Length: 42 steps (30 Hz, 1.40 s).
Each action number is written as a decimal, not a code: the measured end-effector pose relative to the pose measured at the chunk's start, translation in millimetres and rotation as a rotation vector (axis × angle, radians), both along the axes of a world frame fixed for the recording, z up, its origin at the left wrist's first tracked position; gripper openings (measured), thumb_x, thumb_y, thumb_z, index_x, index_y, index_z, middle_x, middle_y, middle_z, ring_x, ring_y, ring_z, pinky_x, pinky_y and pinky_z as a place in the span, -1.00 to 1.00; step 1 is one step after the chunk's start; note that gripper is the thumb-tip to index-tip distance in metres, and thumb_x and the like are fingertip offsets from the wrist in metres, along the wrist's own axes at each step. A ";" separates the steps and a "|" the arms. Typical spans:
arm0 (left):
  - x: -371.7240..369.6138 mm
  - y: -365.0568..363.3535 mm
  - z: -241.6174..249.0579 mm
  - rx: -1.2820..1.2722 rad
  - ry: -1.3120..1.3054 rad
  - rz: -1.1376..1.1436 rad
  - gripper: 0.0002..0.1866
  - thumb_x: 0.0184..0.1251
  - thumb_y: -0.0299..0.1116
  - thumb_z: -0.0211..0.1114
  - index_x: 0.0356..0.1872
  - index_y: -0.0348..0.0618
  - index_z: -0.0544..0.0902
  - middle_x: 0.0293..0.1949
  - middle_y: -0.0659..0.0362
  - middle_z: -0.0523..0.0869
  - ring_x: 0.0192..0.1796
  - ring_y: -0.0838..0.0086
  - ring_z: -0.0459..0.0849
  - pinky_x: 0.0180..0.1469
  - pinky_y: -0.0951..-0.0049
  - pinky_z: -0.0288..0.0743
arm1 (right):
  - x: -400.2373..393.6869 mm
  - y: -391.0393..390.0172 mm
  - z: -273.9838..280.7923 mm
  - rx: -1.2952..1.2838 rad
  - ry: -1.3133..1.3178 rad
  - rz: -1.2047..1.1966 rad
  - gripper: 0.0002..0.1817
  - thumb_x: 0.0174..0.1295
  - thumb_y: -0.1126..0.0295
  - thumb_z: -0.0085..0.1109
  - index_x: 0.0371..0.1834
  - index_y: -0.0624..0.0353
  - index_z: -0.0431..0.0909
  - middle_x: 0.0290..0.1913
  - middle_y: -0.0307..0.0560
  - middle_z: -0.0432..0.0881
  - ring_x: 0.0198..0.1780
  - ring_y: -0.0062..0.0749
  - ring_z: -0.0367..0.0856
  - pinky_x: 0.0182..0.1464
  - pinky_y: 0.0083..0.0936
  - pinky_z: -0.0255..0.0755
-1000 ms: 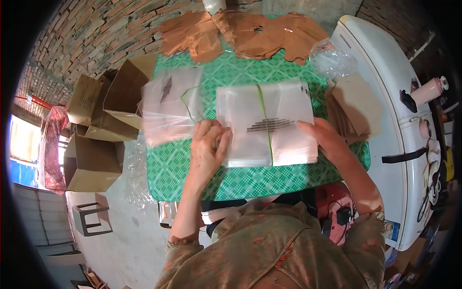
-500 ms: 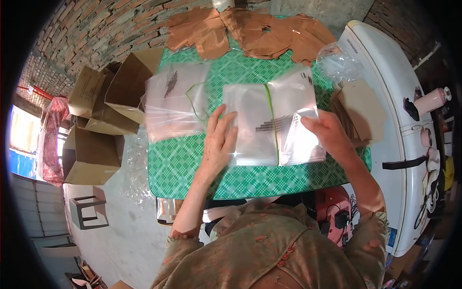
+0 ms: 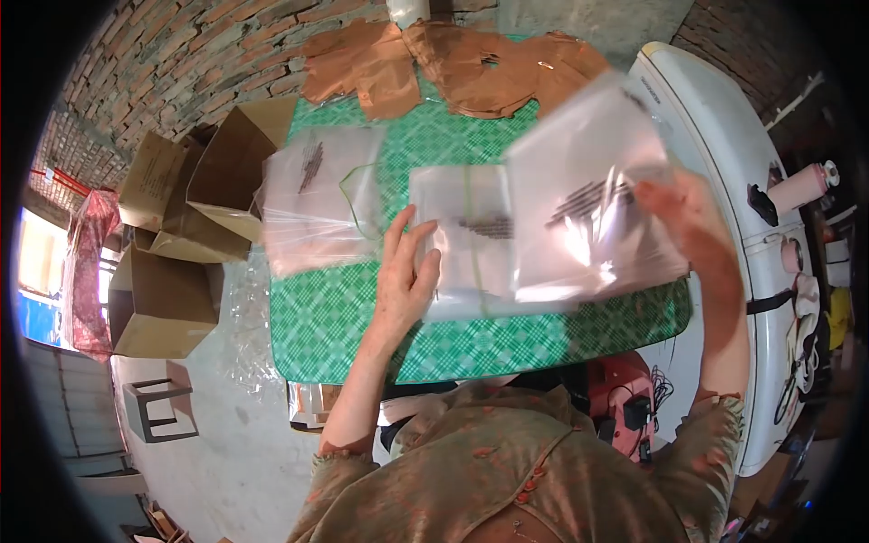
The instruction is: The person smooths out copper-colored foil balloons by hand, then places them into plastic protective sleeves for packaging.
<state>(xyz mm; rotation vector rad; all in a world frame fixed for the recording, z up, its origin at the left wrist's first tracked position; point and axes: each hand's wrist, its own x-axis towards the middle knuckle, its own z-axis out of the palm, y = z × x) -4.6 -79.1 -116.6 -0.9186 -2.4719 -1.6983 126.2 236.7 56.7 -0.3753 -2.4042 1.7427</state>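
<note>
In the middle of the green checked table lies a stack of clear plastic bags with dark printing, a thin green band running down over it. My left hand rests at the stack's left edge with its fingers stretched out and slightly apart. On the right, my right hand grips the edge of a lifted clear plastic bag, slightly blurred by motion. That bag is tilted and overlaps the stack's right side. Left of my left hand is another pile of printed clear bags, with a loose green band at its right edge.
Brown crumpled sheets lie along the far edge of the green table. Open cardboard boxes stand at the left, above a small grey stool. A white appliance flanks the right side, with spools beyond it.
My right hand has moved right and slightly up, carrying a printed bag away from the banded stack. My left hand stays at the stack's left edge.
</note>
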 end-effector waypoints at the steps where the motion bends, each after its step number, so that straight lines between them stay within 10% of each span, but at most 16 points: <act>1: 0.4 -0.2 0.7 -0.014 -0.039 -0.004 -0.59 0.44 -0.46 0.27 0.29 -0.10 0.58 0.52 -0.05 0.33 -0.08 0.38 0.69 -0.21 0.45 0.55 | 4.3 2.3 11.6 0.047 0.049 0.004 -0.66 0.45 0.29 0.25 0.11 0.35 0.65 -0.08 -0.28 0.72 -0.10 -0.72 0.58 -0.05 -0.70 0.42; 9: -6.8 -7.9 26.6 0.153 0.099 -0.007 -0.48 0.51 -0.30 0.27 0.41 -0.24 0.45 0.41 -0.06 0.47 0.46 0.10 0.45 0.51 0.19 0.25 | 21.4 -3.5 40.4 0.095 0.188 -0.068 -0.65 0.43 0.28 0.27 0.11 0.34 0.65 -0.13 -0.30 0.70 -0.15 -0.71 0.57 -0.07 -0.68 0.41; 16: 4.4 4.9 53.3 0.834 -0.968 -0.712 -0.01 0.40 0.31 0.26 0.55 -0.30 0.22 0.46 -0.09 0.43 0.43 0.12 0.50 0.48 0.10 0.39 | 3.3 -21.1 12.7 -0.150 0.287 0.080 -0.47 0.33 0.27 0.30 0.25 0.42 0.52 -0.03 -0.11 0.71 -0.08 -0.58 0.67 0.04 -0.60 0.51; 22: 23.5 -35.5 -7.1 1.343 -1.227 -0.635 -0.10 0.38 0.17 0.37 0.49 -0.32 0.31 0.39 -0.06 0.53 0.37 0.11 0.56 0.39 0.01 0.50 | -17.6 -48.3 -17.1 -0.178 0.043 0.152 -0.61 0.23 0.30 0.40 0.05 0.34 0.70 -0.13 -0.18 0.75 -0.18 -0.60 0.65 -0.07 -0.64 0.50; 27: 37.5 -80.4 7.2 0.750 -1.160 -0.089 -0.34 0.25 -0.16 0.48 0.26 -0.42 0.57 0.17 -0.10 0.69 0.19 0.14 0.69 0.26 0.12 0.62 | -54.7 -99.8 -36.0 -0.109 0.032 0.414 -0.67 0.34 0.28 0.36 -0.02 0.34 0.69 -0.22 -0.21 0.72 -0.23 -0.64 0.62 -0.20 -0.58 0.49; 33: 42.5 -146.8 33.1 0.769 -1.010 0.368 -0.76 0.02 -0.48 0.37 -0.26 -0.38 0.68 -0.31 -0.01 0.75 -0.28 0.24 0.79 -0.12 0.21 0.79 | -114.9 -155.4 -53.2 0.103 -0.091 0.718 -0.54 0.47 0.06 0.21 -0.05 0.36 0.60 -0.25 -0.05 0.70 -0.21 -0.41 0.65 -0.11 -0.36 0.52; 40: 17.4 -233.2 30.3 0.872 -0.815 0.552 -0.70 0.15 -0.34 0.38 -0.15 -0.33 0.68 -0.23 0.01 0.77 -0.22 0.21 0.80 -0.06 0.21 0.74 | -178.7 -201.8 -83.1 0.559 0.143 0.716 -0.44 0.53 -0.16 -0.11 -0.07 0.19 0.56 -0.15 0.20 0.74 -0.14 0.02 0.73 0.00 -0.17 0.56; 42: 2.4 -239.9 42.1 0.759 -0.672 0.628 -0.70 0.20 -0.29 0.36 -0.15 -0.30 0.69 -0.20 0.04 0.78 -0.14 0.26 0.78 0.02 0.24 0.69 | -178.5 -206.5 -91.9 0.877 -0.036 0.876 -0.52 0.55 -0.04 -0.16 0.25 -0.03 0.57 0.02 0.16 0.69 0.13 0.02 0.60 0.30 -0.10 0.31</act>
